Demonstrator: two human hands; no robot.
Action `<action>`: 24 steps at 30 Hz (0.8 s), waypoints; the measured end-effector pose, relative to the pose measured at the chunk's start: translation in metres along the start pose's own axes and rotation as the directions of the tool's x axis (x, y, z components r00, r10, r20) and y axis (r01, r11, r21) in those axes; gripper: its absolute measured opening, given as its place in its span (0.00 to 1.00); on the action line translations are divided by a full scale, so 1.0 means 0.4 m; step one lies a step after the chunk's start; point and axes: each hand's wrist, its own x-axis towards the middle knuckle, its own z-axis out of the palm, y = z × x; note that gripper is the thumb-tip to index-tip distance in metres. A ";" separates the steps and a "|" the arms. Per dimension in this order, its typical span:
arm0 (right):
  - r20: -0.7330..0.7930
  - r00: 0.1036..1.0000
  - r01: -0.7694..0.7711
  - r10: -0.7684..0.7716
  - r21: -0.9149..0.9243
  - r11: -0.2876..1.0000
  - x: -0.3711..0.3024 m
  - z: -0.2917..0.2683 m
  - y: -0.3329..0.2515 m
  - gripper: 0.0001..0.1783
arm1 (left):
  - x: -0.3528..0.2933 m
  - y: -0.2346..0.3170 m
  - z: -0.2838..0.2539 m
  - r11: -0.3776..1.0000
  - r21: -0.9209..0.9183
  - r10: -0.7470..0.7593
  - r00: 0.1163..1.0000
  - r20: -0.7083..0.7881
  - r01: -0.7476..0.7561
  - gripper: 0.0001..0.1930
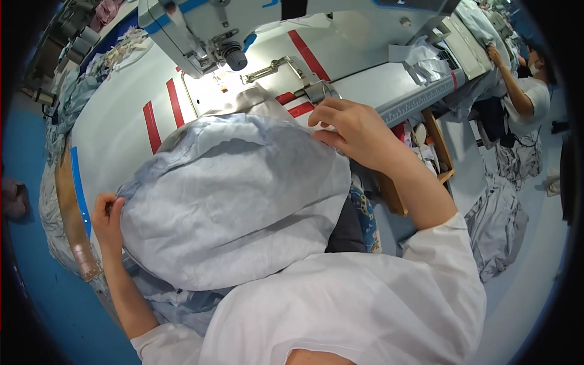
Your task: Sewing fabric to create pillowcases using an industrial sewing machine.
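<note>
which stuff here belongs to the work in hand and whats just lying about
In use, it seems:
pale fabric, between left hand and right hand
sewing machine, at its far edge

Lying about, probably:
crumpled grey cloth, lower right
fabric scraps, upper left

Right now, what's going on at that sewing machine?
A person has both hands at a pale cloth in front of the sewing machine. The left hand holds its left edge; the right hand is at its upper right edge, grip unclear. Another person is at the far right.
</note>
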 end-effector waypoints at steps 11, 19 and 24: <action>-0.172 0.973 0.158 -0.157 -0.004 0.987 0.226 0.197 -0.074 0.07 | 0.027 -0.022 0.057 0.996 -0.093 -0.002 1.000 -0.020 0.000 0.04; -0.105 0.972 0.224 -0.212 0.125 0.967 0.213 0.189 -0.090 0.11 | 0.034 -0.030 0.079 0.990 -0.132 -0.046 0.999 0.016 0.047 0.05; -0.197 0.946 0.267 -0.256 0.032 0.963 0.179 0.091 -0.086 0.07 | 0.038 -0.008 0.093 0.988 -0.145 0.060 0.998 0.034 -0.055 0.05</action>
